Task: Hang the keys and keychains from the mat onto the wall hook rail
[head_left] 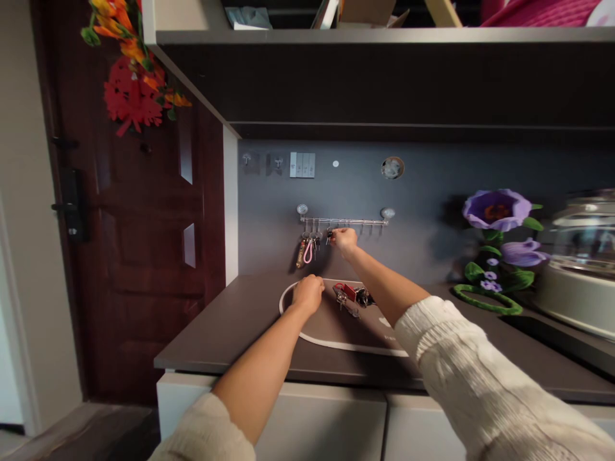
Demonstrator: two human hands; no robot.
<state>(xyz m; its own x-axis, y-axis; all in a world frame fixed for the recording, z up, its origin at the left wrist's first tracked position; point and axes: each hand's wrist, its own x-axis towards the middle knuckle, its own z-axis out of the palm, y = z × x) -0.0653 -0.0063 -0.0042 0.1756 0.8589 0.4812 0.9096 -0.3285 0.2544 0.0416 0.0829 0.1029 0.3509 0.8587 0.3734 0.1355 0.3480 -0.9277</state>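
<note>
My right hand (345, 242) is raised to the metal hook rail (343, 221) on the back wall. Its fingers pinch a small bunch of keys (329, 236) just under the hooks; whether the ring sits on a hook I cannot tell. Left of it, several keys hang from the rail with a pink strap (308, 251) and a brown key tag (301, 253). My left hand (308, 292) is low over the left side of the brown mat (312, 323), fingers curled, their contents hidden. Between my arms, a pile of keys (353, 298) with a red tag lies on the mat.
The dark counter (211, 326) ends at a front edge above white cabinet doors. A shelf (384, 77) overhangs the rail. To the right stand purple fabric flowers (497, 210) and a white appliance (579, 288) with a clear top. A dark red door (139, 256) is at left.
</note>
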